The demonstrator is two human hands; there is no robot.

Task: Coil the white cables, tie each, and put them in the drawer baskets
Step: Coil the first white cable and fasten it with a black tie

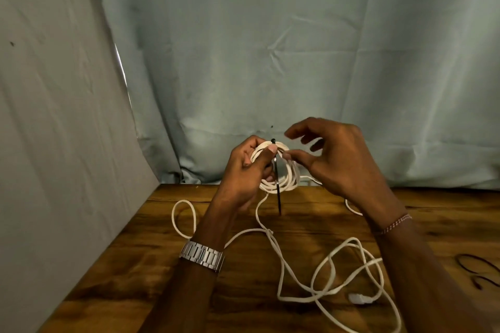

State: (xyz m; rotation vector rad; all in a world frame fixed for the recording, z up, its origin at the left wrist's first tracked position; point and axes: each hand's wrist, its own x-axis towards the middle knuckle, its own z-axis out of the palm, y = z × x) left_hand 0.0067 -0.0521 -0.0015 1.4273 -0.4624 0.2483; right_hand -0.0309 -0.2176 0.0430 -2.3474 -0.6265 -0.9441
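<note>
A coil of white cable point(289, 180) is held upright above the far edge of the wooden table point(140, 265). My left hand point(243, 173) grips the coil's left side, thumb pressed on its top. A black cable tie point(278, 192) runs down across the coil, its head at the top and its tail hanging below. My right hand point(341, 159) hovers at the coil's right side, fingers spread, thumb tip touching the coil near the tie. More white cable point(322, 265) lies loose in loops on the table, with a white plug point(358, 299) at the front right.
Several dark cable ties point(479, 270) lie at the table's right edge. A pale blue cloth point(270, 62) hangs behind the table and a grey cloth point(54, 116) along its left side. No drawer or baskets are in view.
</note>
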